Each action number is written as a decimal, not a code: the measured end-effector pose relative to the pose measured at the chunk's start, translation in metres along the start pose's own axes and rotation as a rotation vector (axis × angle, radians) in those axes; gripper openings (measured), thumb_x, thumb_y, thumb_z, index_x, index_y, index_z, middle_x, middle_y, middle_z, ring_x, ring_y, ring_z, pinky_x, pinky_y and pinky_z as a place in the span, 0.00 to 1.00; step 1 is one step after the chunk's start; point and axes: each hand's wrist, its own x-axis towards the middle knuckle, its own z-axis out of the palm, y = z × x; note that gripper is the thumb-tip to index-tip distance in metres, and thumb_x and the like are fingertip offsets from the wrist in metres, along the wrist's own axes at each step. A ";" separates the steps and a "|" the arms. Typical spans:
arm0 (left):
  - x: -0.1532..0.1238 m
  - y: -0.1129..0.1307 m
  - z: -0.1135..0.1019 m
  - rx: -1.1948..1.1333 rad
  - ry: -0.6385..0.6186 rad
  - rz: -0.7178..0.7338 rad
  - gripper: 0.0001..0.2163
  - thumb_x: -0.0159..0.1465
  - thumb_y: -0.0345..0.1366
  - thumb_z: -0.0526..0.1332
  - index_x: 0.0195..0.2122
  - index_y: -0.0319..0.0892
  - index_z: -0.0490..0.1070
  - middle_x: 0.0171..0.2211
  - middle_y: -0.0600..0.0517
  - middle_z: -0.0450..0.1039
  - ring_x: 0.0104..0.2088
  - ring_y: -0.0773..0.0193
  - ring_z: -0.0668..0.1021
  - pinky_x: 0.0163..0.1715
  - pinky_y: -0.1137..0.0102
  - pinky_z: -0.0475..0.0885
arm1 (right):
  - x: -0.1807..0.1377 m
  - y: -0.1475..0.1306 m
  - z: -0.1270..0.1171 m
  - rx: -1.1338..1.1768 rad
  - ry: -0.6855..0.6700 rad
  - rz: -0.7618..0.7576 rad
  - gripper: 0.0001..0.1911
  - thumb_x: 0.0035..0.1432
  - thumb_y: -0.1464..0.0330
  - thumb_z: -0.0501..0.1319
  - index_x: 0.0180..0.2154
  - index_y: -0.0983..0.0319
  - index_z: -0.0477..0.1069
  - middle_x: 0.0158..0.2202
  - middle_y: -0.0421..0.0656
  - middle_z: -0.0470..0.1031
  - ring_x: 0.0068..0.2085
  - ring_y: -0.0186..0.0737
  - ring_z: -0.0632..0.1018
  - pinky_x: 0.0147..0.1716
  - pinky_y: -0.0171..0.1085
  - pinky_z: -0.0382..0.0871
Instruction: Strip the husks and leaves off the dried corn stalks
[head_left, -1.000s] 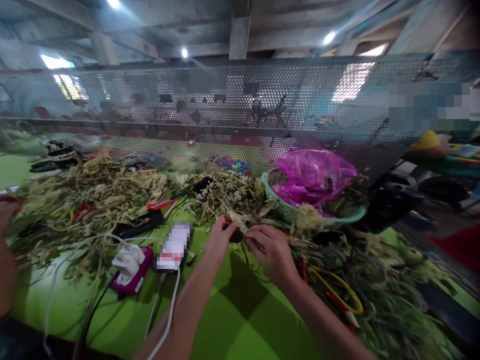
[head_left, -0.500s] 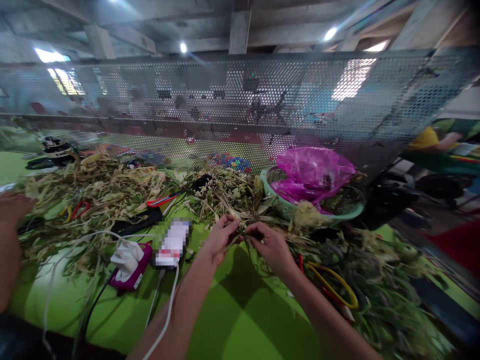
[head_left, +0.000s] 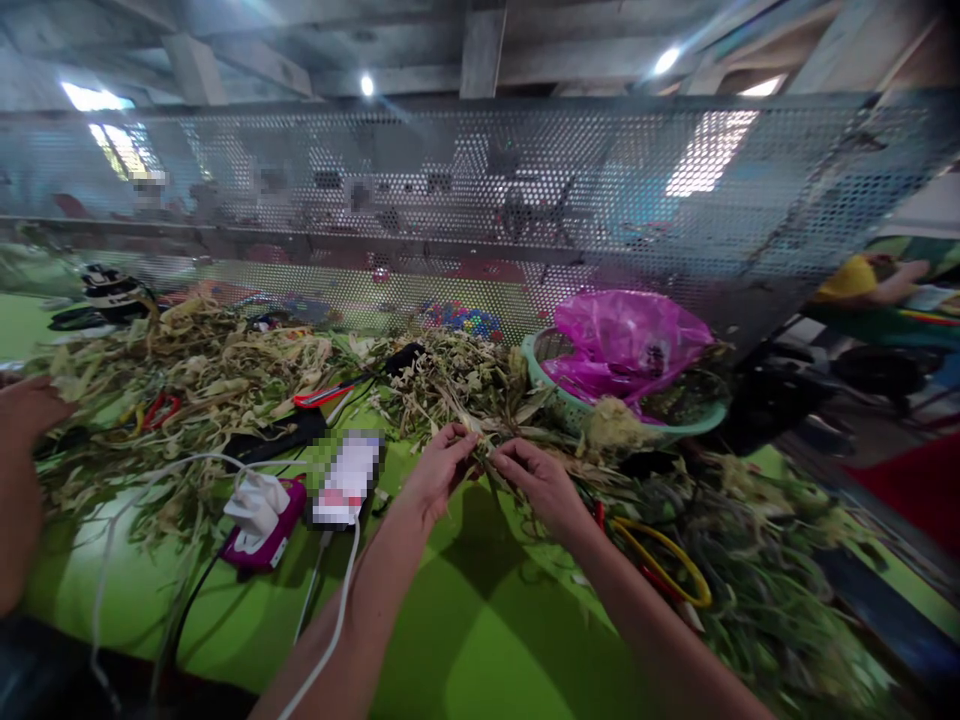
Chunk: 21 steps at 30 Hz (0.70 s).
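Over the green table (head_left: 450,640), a thin dried plant stalk (head_left: 484,448) spans the small gap between my two hands. My left hand (head_left: 439,475) pinches it between thumb and bent fingers. From the other side my right hand (head_left: 541,488) is closed on it with thumb and fingertips. Just beyond my fingers is a heap of dried stalks and leaves (head_left: 457,375). Behind my right hand stands a light green basket (head_left: 538,370) with a magenta plastic bag (head_left: 637,335) in it. Grey-green plant stems (head_left: 757,570) lie right of my right forearm.
A phone (head_left: 349,475), a purple power block (head_left: 277,540) with a white plug and loose cables lie left of my forearm. Yellow-and-red handles (head_left: 667,565) rest at right. Another person's hand (head_left: 34,405) is at far left. A perforated metal screen (head_left: 420,160) rises behind.
My two hands stay close together on the stalk, with only small finger shifts. At far left, the other person's hand has changed its pose. The view has tilted slightly.
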 end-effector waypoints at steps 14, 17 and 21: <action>0.010 -0.014 -0.006 0.321 -0.088 0.166 0.15 0.49 0.44 0.69 0.27 0.40 0.67 0.21 0.57 0.66 0.21 0.72 0.67 0.22 0.76 0.61 | 0.001 0.004 -0.009 -0.122 0.070 -0.013 0.14 0.57 0.58 0.59 0.27 0.62 0.70 0.22 0.37 0.66 0.26 0.34 0.66 0.25 0.32 0.60; 0.007 -0.014 -0.002 0.430 -0.102 0.211 0.13 0.50 0.44 0.68 0.27 0.39 0.69 0.21 0.56 0.67 0.22 0.70 0.67 0.23 0.75 0.59 | 0.002 0.003 -0.015 -0.116 0.182 -0.020 0.12 0.55 0.59 0.61 0.33 0.61 0.71 0.27 0.39 0.69 0.26 0.35 0.67 0.25 0.33 0.61; 0.004 -0.014 0.002 0.546 -0.177 0.256 0.10 0.52 0.41 0.67 0.28 0.39 0.74 0.25 0.52 0.72 0.26 0.68 0.69 0.28 0.74 0.61 | 0.003 0.008 -0.015 -0.052 0.218 -0.027 0.14 0.53 0.60 0.62 0.39 0.62 0.72 0.34 0.43 0.74 0.31 0.38 0.72 0.31 0.35 0.66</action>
